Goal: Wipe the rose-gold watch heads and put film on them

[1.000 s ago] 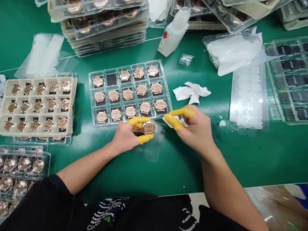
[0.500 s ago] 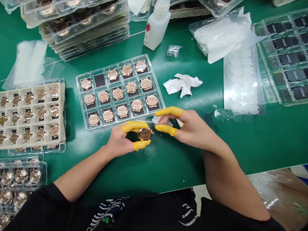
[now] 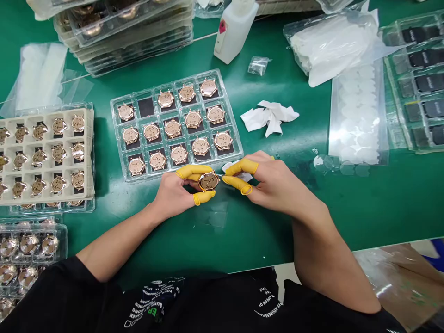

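My left hand (image 3: 175, 192), with yellow finger cots, pinches a rose-gold watch case (image 3: 208, 181) just above the green table. My right hand (image 3: 274, 182), also in yellow cots, is closed with thumb and forefinger pinched right beside the case; a small white piece (image 3: 243, 175) shows behind its fingers. Just beyond both hands lies a clear tray (image 3: 116, 138) filled with more rose-gold cases, one pocket near its top left empty.
A beige tray of cases (image 3: 90, 152) sits at left, clear trays (image 3: 64, 236) below it. Stacked trays (image 3: 138, 41), a white bottle (image 3: 234, 32), a crumpled white wipe (image 3: 268, 116), a sheet of clear round stickers (image 3: 357, 115) and trays of dark parts (image 3: 423, 83) lie beyond.
My right thumb and forefinger have closed in toward the watch case. The left hand keeps its hold on the case. The view has shifted slightly.
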A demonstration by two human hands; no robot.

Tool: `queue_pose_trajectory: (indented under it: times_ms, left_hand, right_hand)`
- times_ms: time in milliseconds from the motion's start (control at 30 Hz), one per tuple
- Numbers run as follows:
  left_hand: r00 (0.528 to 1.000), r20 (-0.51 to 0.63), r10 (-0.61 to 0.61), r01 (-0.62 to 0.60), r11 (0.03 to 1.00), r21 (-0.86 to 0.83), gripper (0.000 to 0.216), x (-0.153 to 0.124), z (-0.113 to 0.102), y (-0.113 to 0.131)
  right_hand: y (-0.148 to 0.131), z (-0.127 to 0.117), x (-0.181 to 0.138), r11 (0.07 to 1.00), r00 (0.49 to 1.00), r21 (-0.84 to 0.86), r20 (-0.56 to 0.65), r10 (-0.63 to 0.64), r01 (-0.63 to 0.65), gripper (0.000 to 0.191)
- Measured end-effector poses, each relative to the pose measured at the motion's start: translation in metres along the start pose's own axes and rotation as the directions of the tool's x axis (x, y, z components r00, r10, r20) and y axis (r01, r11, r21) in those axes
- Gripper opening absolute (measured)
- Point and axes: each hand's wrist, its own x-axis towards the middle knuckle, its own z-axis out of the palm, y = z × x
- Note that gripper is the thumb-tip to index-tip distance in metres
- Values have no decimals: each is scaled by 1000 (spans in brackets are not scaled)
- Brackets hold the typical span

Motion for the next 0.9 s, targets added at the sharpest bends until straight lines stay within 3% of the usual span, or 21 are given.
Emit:
queue_pose_trajectory:
  times_ms: [200,300,367,400,467,567,700,900]
  left_hand:
    - [989,16,-147,147,979,-143,50,4,-2,-1]
    - [977,16,-214,213,954,-212,55,8,-2,0]
    - [974,19,-228,226,950,-217,55,9,-2,1]
    - [972,24,-232,232,950,-207,55,9,-2,1]
    - [972,36,-232,234,956,-177,54,8,-2,0]
    - [978,57,-200,206,971,-125,54,7,-3,-3]
    - [982,82,-171,178,979,-95,51,7,-4,-5]
    - [978,94,-184,193,977,-94,52,8,-4,-2]
  right_hand:
    - [-5,-1,1,992,983,-24,-131,-128,126,13]
    - [-16,-6,0,933,954,303,-281,-109,196,4]
    - [-25,-4,1,767,921,617,-377,95,174,17]
    - [-29,0,3,683,903,723,-358,239,106,20]
    - [-35,12,7,577,851,807,-208,483,-129,23]
    - [-39,28,13,459,766,779,42,641,-427,31]
    - [-41,35,15,384,752,795,132,646,-470,42]
    - [-42,38,15,457,759,752,86,646,-474,41]
